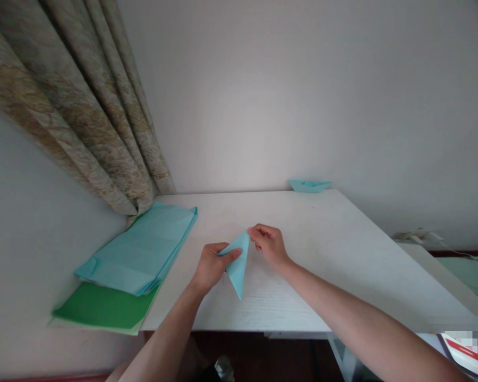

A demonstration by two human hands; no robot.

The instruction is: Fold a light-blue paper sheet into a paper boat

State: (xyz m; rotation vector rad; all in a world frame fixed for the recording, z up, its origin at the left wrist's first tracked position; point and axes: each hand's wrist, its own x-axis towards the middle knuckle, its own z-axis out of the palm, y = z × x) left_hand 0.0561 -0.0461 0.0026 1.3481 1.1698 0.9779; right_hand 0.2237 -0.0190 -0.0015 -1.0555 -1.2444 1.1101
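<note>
Our left hand [211, 268] and right hand [270, 246] hold a folded pale-blue paper triangle [237, 273], fingers [258, 231] pinched narrowly on it, over the white worktop [302, 228]. Leftward, a blue paper stack [137, 249] overlaps green paper [99, 307]; a blue paper boat [309, 185] sits farthest, at the worktop's back edge.

Left of the fingers [261, 232], a stack of creased pale-blue paper sheets [137, 249] lies on a flat green paper sheet [99, 306], at the edge of a white wood-grain table [302, 223]. Beyond the fingers, a small pale-blue folded paper boat [309, 185] sits at the table's far edge. A beige patterned fabric curtain [103, 116] hangs further left.
</note>
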